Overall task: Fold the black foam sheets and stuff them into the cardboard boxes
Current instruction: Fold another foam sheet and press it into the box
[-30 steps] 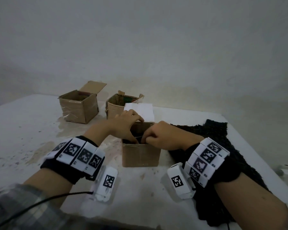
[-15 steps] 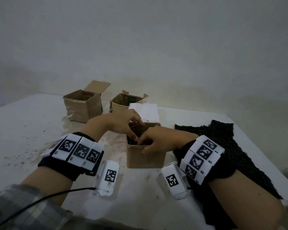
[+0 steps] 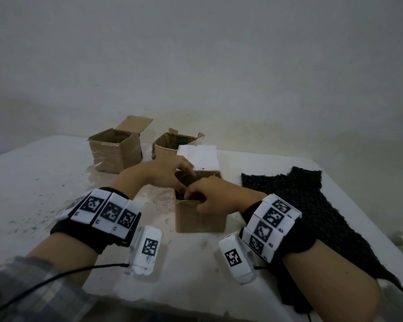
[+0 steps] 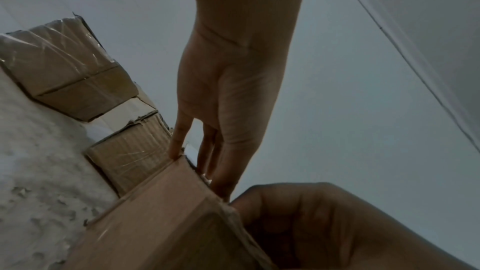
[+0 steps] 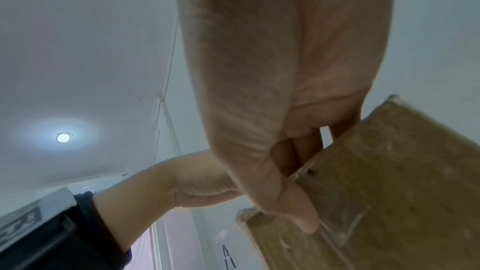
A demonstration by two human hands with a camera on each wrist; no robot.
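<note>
An open cardboard box [image 3: 200, 217] stands in the middle of the table. My left hand [image 3: 184, 182] reaches over its left rim with straight fingers [image 4: 205, 151] going down inside. My right hand [image 3: 197, 202] grips the near wall of this box [image 5: 389, 171]: the thumb lies on the outside and the fingers curl inside. Only a dark sliver of black foam [image 3: 180, 196] shows in the box between the hands. A large black foam sheet [image 3: 303, 205] lies flat on the table to the right, partly under my right forearm.
Two more open cardboard boxes [image 3: 116, 149] [image 3: 168, 145] stand at the back left, near the wall. A white flap or sheet [image 3: 199, 156] rises behind the near box. The white table [image 3: 33, 182] is scuffed; its right edge runs close beside the foam.
Both hands have stayed at the near box. The right thumb has come down onto the box's front wall, and the left fingers have gone further inside.
</note>
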